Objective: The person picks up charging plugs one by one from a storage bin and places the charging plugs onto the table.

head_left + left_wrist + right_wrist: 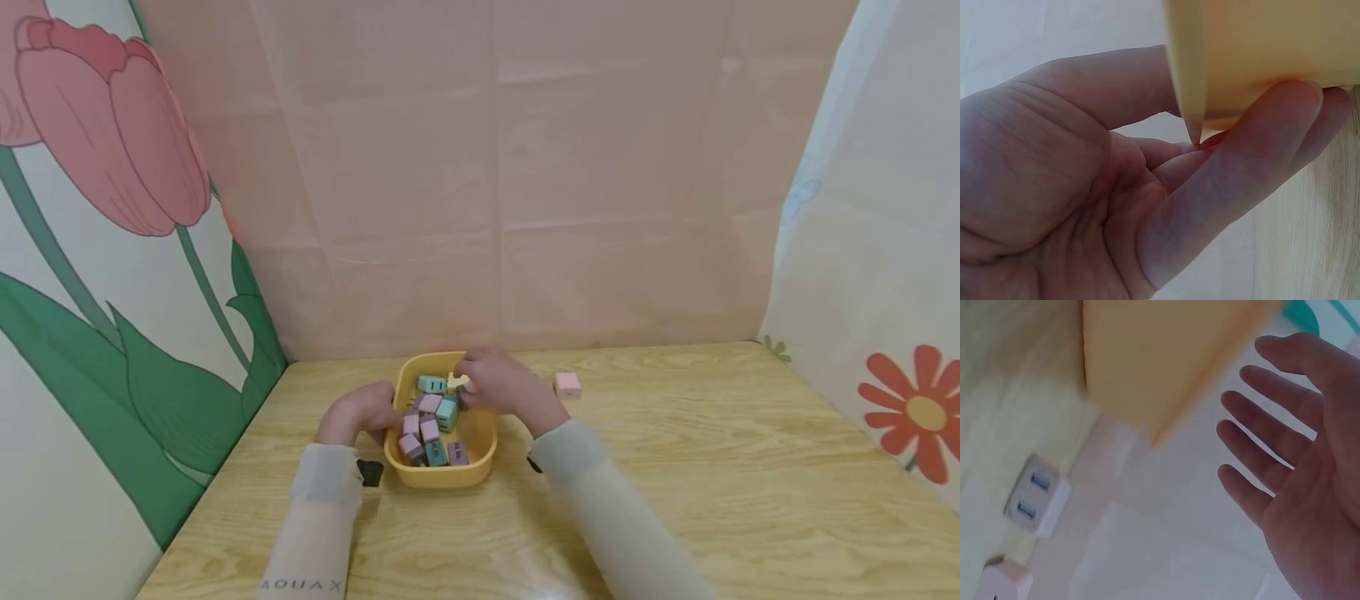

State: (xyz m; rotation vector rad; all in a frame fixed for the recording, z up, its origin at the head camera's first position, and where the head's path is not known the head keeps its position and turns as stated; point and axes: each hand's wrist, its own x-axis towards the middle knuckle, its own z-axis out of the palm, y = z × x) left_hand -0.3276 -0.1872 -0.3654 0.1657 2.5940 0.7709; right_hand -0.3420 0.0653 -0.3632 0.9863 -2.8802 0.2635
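A yellow basket (441, 477) sits on the table with several small USB charger plugs (430, 429) in it, pink, teal, purple and yellow. My left hand (365, 408) grips its left side. In the left wrist view the basket wall (1260, 44) passes between the thumb and fingers of the left hand (1129, 156). My right hand (498, 385) is over the far right part of the basket and hides some plugs there. Seen from the right wrist, the right hand (1310, 437) has its fingers spread, with nothing between them, beside the basket's wall (1147, 356).
A pink charger plug (567, 386) lies on the wooden table (712, 467) right of the basket. In the right wrist view, a two-port plug (1038, 495) and a pinkish one (1004, 580) show on the table. A pink cloth (525, 208) hangs behind.
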